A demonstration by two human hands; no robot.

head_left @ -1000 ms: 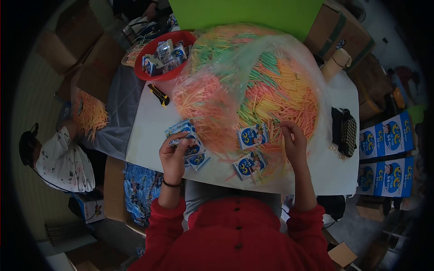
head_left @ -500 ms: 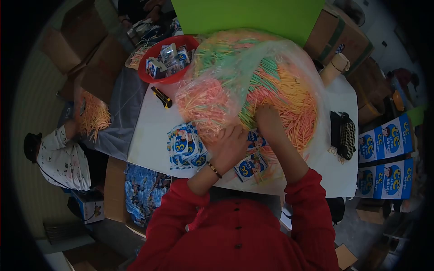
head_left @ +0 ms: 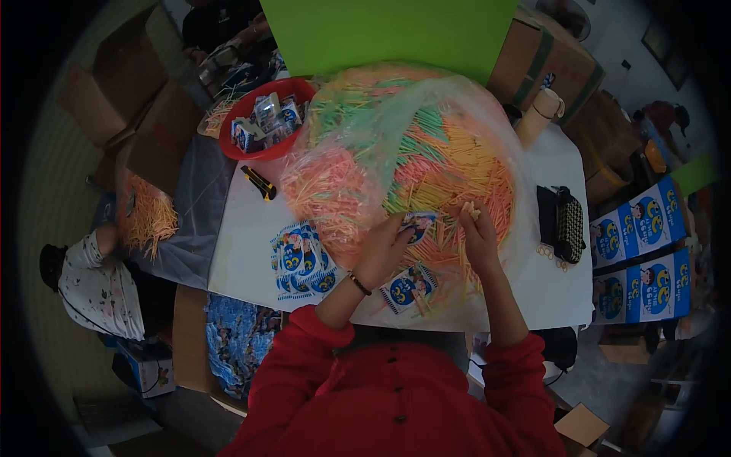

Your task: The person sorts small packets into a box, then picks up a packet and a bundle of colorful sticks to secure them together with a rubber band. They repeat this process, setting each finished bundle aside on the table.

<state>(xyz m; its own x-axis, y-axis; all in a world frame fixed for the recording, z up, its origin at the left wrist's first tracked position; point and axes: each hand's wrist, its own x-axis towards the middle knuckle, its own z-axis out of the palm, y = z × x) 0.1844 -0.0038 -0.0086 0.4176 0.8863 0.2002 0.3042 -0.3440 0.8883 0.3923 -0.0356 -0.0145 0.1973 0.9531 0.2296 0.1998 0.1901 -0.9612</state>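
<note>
My left hand [head_left: 379, 250], with a beaded bracelet at the wrist, grips a small blue-and-white printed packet [head_left: 419, 224] between thumb and fingers. Just right of it, my right hand [head_left: 480, 238] is closed around a small bunch of thin sticks [head_left: 471, 210], their pale ends showing at the top. Both hands are over the front of a big heap of pink, orange, yellow and green sticks [head_left: 487, 171] in a clear plastic bag [head_left: 417, 114]. Another packet [head_left: 410, 289] lies below my left hand, near loose sticks. Further left is a pile of overlapping packets [head_left: 298, 255].
A red bowl [head_left: 226, 137] of packets and a yellow-black utility knife [head_left: 259, 183] are on the table's left. A patterned pouch [head_left: 569, 228] lies right. A carton [head_left: 190, 327] of blue packets stands below left. Co-workers sit at left [head_left: 103, 282] and far back [head_left: 221, 27].
My right hand has come up out of the sticks, now holding a small bunch. My left hand has lifted a packet off the table area. The camera view has shifted slightly.
</note>
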